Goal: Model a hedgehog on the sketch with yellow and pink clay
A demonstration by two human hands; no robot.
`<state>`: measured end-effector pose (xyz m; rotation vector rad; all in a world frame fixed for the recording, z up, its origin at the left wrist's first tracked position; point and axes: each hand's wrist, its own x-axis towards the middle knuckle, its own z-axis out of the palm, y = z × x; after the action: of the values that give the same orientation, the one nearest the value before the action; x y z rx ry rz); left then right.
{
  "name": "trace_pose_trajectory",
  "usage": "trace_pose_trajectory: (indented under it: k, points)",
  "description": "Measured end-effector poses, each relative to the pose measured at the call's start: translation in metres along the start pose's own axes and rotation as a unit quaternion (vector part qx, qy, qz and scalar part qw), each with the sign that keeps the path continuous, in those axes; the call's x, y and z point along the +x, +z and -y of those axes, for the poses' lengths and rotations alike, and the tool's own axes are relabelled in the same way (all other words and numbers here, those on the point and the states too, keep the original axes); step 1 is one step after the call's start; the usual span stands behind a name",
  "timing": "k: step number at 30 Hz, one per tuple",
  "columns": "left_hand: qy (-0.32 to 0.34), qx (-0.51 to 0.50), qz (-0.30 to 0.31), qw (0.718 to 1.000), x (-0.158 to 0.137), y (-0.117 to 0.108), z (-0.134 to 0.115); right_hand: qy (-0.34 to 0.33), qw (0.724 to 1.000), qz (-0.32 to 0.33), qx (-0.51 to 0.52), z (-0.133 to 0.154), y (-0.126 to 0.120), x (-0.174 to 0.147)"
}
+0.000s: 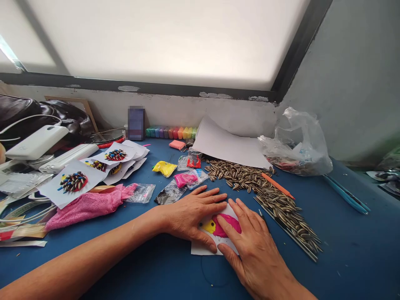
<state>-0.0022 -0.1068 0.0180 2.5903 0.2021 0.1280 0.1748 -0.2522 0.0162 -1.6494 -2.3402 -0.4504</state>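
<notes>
A small white paper (200,248) lies on the blue table, bearing a flattened magenta clay shape (229,223) with a yellow clay part (208,226) and black dots at its left. Thin pencil lines show below the clay. My left hand (195,216) rests flat on the paper's left side, fingers spread and pointing right. My right hand (250,241) lies over the right side, fingers stretched out, its index finger on the magenta clay. Neither hand grips anything. Part of the clay and paper is hidden under the fingers.
Sunflower seeds (281,204) spread behind and right, with an orange pen (278,186) and a metal rod (286,229). Clay packets (186,179) lie behind my hands. Finished seed pictures (73,183) and a pink cloth (90,206) are left; a plastic bag (300,146) stands back right.
</notes>
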Motion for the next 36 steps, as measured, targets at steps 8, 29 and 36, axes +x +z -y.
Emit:
trace_pose_trajectory:
  k: [8,29,36]
  points:
    - [-0.025,0.021,-0.052,0.998,-0.009,0.006,-0.003,0.037,0.999,-0.011,0.02,-0.004,0.002,-0.002]
    - [-0.035,0.006,-0.058,0.998,-0.01,0.009,-0.003,0.09,0.989,0.069,0.091,-0.005,0.003,0.001]
    - [-0.029,0.012,-0.063,0.998,-0.011,0.011,-0.001,0.082,0.989,0.07,0.097,-0.006,0.003,0.001]
